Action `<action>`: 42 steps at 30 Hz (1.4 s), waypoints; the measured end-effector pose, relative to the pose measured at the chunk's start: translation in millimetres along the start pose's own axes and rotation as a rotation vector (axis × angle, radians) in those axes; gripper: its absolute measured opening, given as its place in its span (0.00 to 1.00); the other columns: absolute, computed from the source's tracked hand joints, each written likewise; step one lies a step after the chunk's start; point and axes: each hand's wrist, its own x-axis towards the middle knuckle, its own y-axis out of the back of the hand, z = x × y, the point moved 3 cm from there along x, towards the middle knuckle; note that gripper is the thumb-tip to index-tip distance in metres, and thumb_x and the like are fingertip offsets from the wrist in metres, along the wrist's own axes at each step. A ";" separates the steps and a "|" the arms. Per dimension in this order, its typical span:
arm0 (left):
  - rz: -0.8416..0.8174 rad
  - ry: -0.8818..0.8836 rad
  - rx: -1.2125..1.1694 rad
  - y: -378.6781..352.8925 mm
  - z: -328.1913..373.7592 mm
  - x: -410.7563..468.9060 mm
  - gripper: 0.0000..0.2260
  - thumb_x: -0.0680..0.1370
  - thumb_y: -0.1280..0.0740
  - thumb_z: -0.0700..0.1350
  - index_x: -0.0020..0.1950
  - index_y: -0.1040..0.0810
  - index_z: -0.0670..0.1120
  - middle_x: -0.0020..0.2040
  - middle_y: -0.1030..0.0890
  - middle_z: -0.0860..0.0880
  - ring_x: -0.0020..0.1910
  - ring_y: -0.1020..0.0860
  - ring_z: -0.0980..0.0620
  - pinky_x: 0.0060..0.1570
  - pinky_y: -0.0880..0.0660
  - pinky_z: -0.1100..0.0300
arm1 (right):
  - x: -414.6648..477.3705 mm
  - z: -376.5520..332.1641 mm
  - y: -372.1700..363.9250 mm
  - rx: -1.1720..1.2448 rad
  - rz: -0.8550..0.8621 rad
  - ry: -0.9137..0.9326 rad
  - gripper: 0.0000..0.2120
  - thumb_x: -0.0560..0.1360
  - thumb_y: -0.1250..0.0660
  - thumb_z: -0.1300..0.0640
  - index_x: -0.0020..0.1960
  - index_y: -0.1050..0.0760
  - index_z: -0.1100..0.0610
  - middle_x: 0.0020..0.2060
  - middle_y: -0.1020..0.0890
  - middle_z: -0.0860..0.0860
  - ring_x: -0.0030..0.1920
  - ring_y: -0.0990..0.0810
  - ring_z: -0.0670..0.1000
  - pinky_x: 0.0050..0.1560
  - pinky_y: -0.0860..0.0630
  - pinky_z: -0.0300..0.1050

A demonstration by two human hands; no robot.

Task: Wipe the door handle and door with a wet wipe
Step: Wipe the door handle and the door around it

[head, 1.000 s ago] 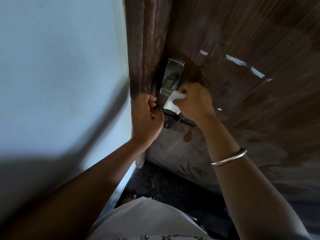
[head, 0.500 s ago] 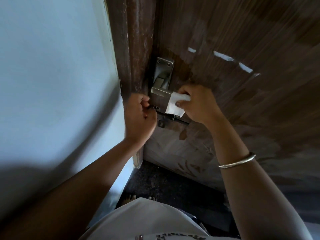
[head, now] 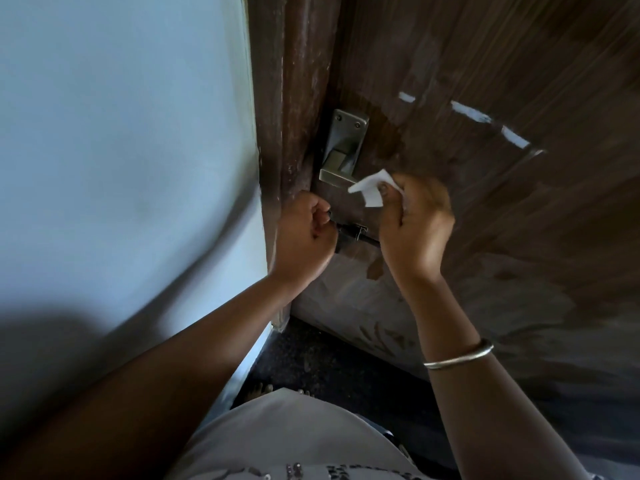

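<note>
While your right hand (head: 414, 230) pinches the small white wet wipe (head: 372, 190) just beside the brushed-steel lever handle (head: 341, 157), you are mid-way through wiping that handle. Your left hand (head: 304, 240) is clenched on the dark sliding bolt (head: 356, 235); next, press the wipe along the lever, then onto the brown wooden door (head: 485, 64) beyond your fingertips.

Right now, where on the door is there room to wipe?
Open door lies right of the handle, above the right hand and its wipe. Crowded: by the frame, where the left hand meets the bolt.
</note>
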 end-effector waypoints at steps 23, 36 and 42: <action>-0.096 0.206 -0.511 -24.9 -57.5 -5.6 0.13 0.71 0.38 0.32 0.41 0.29 0.51 0.45 0.21 0.49 0.45 0.23 0.51 0.43 0.27 0.55 | -73.0 24.3 -74.2 0.032 0.100 0.328 0.12 0.77 0.38 0.67 0.55 0.23 0.73 0.53 0.23 0.67 0.57 0.24 0.54 0.63 0.28 0.37; -0.054 0.065 -0.381 -31.7 -86.6 7.8 0.18 0.69 0.41 0.32 0.55 0.27 0.49 0.43 0.22 0.55 0.38 0.23 0.66 0.33 0.29 0.74 | -57.3 34.6 -126.2 -0.522 0.038 0.552 0.19 0.80 0.44 0.59 0.64 0.30 0.71 0.62 0.26 0.67 0.65 0.28 0.65 0.67 0.36 0.61; -0.089 0.056 -0.441 -37.9 -95.8 2.6 0.19 0.72 0.38 0.40 0.63 0.30 0.47 0.58 0.24 0.52 0.60 0.25 0.55 0.58 0.26 0.62 | -70.3 55.8 -124.9 -0.583 -0.076 0.553 0.22 0.74 0.37 0.57 0.64 0.29 0.69 0.60 0.24 0.65 0.61 0.25 0.64 0.68 0.41 0.59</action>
